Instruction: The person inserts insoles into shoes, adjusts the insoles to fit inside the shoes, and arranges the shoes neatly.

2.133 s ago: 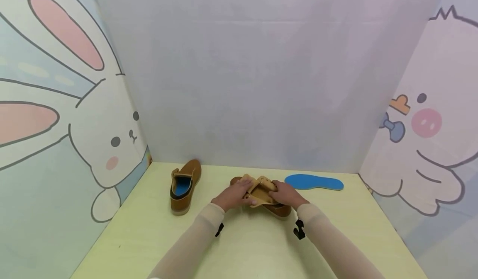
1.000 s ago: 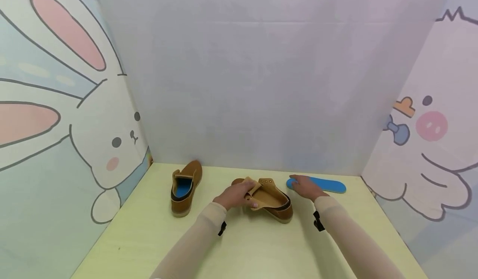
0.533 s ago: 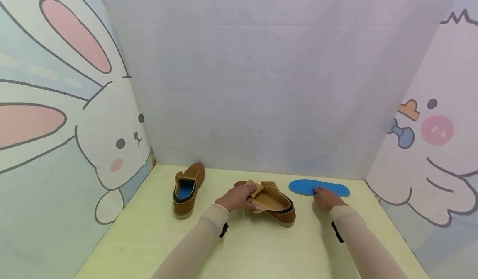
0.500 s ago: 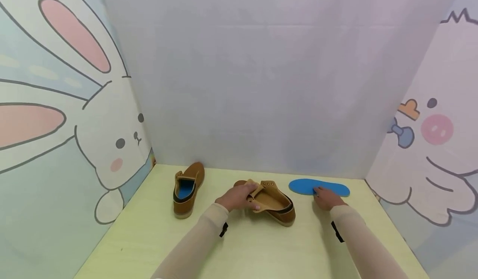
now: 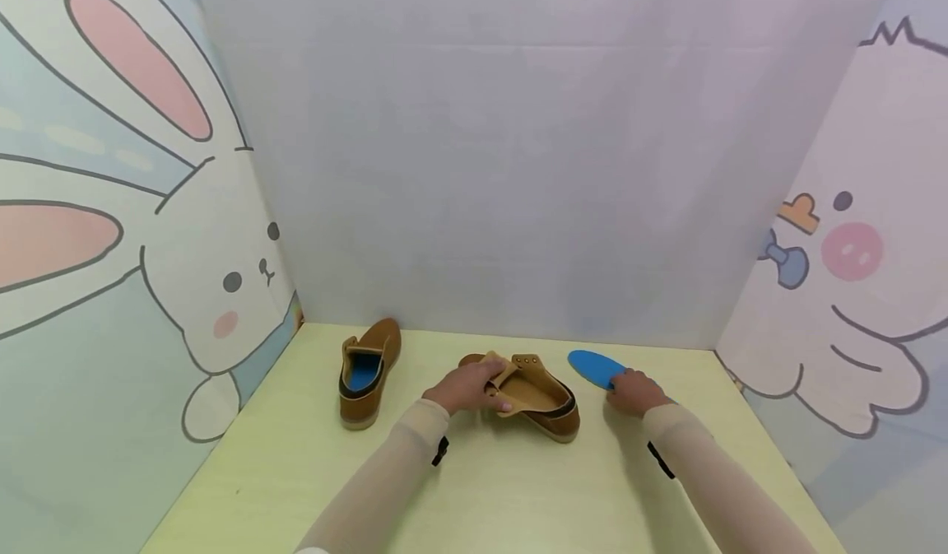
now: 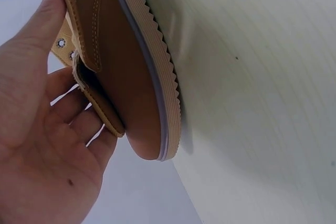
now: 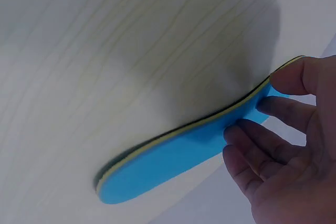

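My left hand (image 5: 467, 387) grips the tan upper of a brown lace-up shoe (image 5: 560, 424) at its lacing opening. In the left wrist view, thumb and fingers lie around the tongue and flap of the shoe (image 6: 134, 93), whose ridged pale sole shows. The shoe's inside is tan, its collar dark. Right of it, my right hand (image 5: 634, 393) pinches a blue insole (image 5: 592, 366) near its middle; hand and sleeve hide its other end. In the right wrist view, the thumb is at the yellow-edged rim of the insole (image 7: 168, 163), fingertips over its blue face.
A matching brown shoe (image 5: 360, 410) stands at the left of the pale wooden table (image 5: 518, 496), with a blue insole (image 5: 363, 373) inside. A grey cloth wall (image 5: 504, 167) rises behind. Cartoon-printed panels (image 5: 185, 282) close both sides.
The right hand has left the shoe, moved right to the insole and taken hold of it. The insole has turned, its right end swinging toward me. The left hand keeps its hold on the shoe.
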The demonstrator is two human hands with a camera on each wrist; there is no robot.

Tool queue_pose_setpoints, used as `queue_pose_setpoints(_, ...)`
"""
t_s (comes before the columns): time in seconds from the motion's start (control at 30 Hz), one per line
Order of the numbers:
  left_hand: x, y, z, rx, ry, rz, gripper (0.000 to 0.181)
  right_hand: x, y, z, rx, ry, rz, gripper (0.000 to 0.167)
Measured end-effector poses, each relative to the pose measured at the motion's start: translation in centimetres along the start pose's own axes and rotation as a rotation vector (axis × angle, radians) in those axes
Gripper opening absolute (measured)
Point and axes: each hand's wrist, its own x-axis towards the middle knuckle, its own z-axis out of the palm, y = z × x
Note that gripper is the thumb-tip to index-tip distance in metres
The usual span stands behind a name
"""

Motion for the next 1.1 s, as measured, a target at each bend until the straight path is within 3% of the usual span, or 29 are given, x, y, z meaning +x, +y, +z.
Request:
queue_pose_setpoints(0.4,-0.3,0.0,0.3,-0.032,0.004,0.006,0.088,-2.6,-2.3,-0.2,0.032,-0.007,-0.041,0.037)
queue_pose_setpoints(0.6,0.0,-0.2,0.4,-0.041,0.024,0.009,0.088,-3.0,-2.6,-0.7,-0.024,-0.007,0.010,0.025)
queue_pose_setpoints(0.8,0.0,-0.2,0.3,-0.092,0.018,-0.003,0.089,-2.9,-1.9,-0.7,0.055,-0.017,0.134,0.080)
queue_pose_setpoints(1.1,-0.3,0.1,0.1,-0.094,0.021,-0.015,0.089,-3.2,-0.8,0.1,0.165,-0.001,0.193,0.079)
